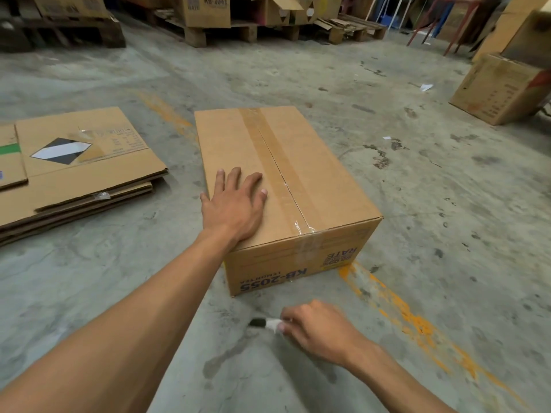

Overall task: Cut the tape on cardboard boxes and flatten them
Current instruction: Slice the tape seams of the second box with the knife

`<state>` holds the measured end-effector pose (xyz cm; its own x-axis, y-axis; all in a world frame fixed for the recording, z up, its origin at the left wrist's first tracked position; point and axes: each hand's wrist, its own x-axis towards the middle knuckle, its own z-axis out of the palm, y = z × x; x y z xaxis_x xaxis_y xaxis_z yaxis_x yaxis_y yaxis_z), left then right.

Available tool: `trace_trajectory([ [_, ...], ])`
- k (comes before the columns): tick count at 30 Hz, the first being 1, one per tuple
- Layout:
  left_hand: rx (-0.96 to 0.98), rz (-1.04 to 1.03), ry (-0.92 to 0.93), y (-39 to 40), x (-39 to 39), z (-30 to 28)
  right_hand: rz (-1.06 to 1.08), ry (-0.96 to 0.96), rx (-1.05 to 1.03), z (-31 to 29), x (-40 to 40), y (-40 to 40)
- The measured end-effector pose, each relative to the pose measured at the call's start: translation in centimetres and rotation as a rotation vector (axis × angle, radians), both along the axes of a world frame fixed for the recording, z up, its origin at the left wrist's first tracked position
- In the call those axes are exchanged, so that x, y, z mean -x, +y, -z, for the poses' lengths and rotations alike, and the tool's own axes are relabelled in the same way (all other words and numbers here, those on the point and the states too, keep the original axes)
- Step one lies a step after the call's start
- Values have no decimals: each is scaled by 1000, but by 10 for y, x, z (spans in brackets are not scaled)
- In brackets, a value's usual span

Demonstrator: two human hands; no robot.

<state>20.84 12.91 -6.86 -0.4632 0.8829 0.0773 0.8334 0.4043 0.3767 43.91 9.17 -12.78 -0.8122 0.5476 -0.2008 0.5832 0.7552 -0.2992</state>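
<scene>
Concrete floor (pixel 387 180): taped box (pixel 313 162) long axis runs away; left hand (pixel 235 204) flat atop; right hand (pixel 316 329) pinches blurred, probably cutter (pixel 264 323).

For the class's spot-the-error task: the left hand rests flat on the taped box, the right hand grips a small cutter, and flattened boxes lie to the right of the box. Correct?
One error: the flattened boxes lie left of the taped box, as the head view shows. The left hand does rest flat on it, and the right hand grips the small cutter.

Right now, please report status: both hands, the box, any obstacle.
Left hand flat on sealed KB-2055 box. Right hand grips small cutter, short of box. Tape not visibly cut. Nothing in the way.
</scene>
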Motion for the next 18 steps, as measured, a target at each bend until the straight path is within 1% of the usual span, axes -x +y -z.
trace_trajectory([
  [3, -12, 2, 1, 0, 0, -1, -54, -8, -28, 12, 7, -3],
  [6, -19, 5, -4, 0, 0, -1, -181, -33, -89, 18, 11, -6],
  [10, -19, 5, -9, 0, 1, 0, -258, -25, -86, 14, 8, 2],
  [11, -19, 5, -9, 0, 1, 0, -286, 14, -93, 8, 7, 8],
  [12, -21, 6, -8, -1, 1, 0, -279, 95, -102, -2, 6, 14],
  [13, -22, 9, -7, -1, 1, -1, -225, 220, -135, -13, 4, 23],
  [15, -26, 16, -4, -3, 1, -1, -69, 528, -314, -36, -3, 48],
  [16, -27, 19, -3, -3, 1, -1, 1, 611, -403, -47, -5, 65],
  [17, -26, 22, -4, -4, 1, -1, 58, 613, -456, -58, -7, 82],
  [18, -25, 27, -3, -5, 1, -1, 98, 544, -458, -67, -9, 99],
])
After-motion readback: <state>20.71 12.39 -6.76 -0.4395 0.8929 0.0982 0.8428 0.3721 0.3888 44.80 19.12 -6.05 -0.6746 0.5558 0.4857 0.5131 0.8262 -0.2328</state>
